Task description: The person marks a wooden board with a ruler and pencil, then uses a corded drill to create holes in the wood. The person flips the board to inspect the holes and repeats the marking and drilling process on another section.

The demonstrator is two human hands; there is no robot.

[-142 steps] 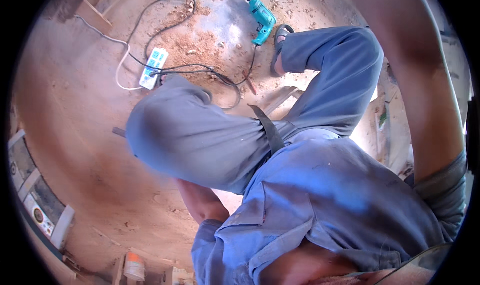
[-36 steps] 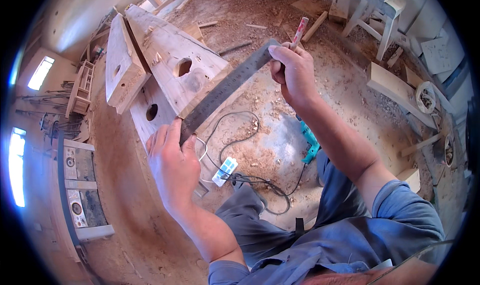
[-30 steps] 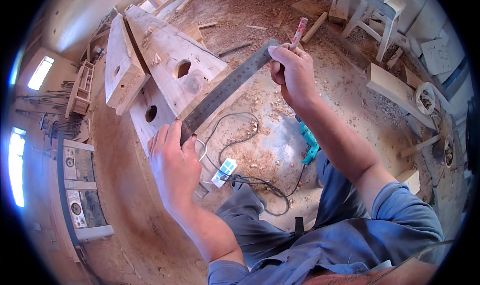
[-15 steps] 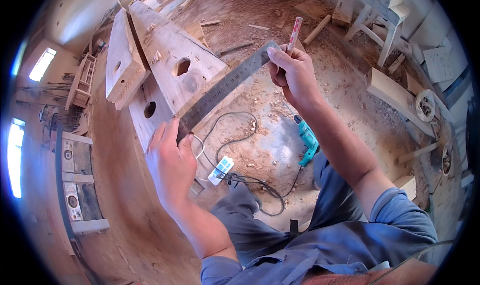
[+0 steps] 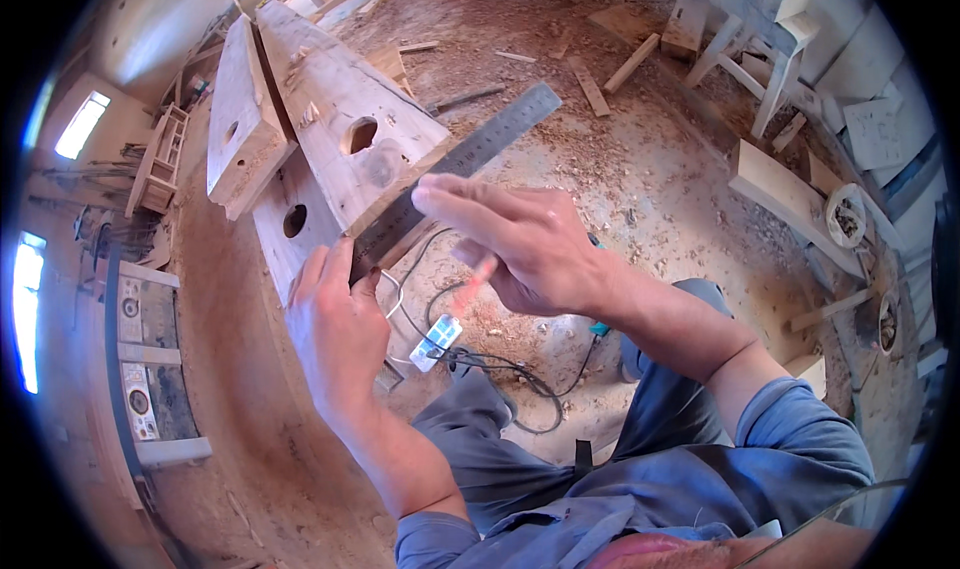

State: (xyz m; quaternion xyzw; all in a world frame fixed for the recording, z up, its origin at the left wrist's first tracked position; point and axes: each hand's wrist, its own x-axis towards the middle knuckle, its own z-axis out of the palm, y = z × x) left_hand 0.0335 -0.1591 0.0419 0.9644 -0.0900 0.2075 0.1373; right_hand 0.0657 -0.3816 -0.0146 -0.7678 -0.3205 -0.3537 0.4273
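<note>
A grey steel ruler (image 5: 500, 129) lies across the near end of a thick pale plank (image 5: 400, 154) with an oval hole in it. My left hand (image 5: 338, 314) pinches the ruler's near end at the plank's corner. Halfway along the ruler is my right hand (image 5: 540, 244), its fingertips at the blade. From under its curled fingers sticks a red-and-white pencil (image 5: 475, 287), smeared by motion. Below my left hand a short metal edge (image 5: 390, 374) shows; whether it joins the ruler I cannot tell.
A second holed timber (image 5: 245, 119) rests beside the plank. On the dusty floor lie a power strip (image 5: 437, 342) and tangled cables. A teal drill (image 5: 598, 329) is mostly hidden behind my right arm. Wood offcuts and a sawhorse (image 5: 780, 29) stand at the right.
My right hand has let go of the ruler's far end and moved left and nearer along the blade. The pencil has swung from pointing up to pointing down. My left hand has stayed in place.
</note>
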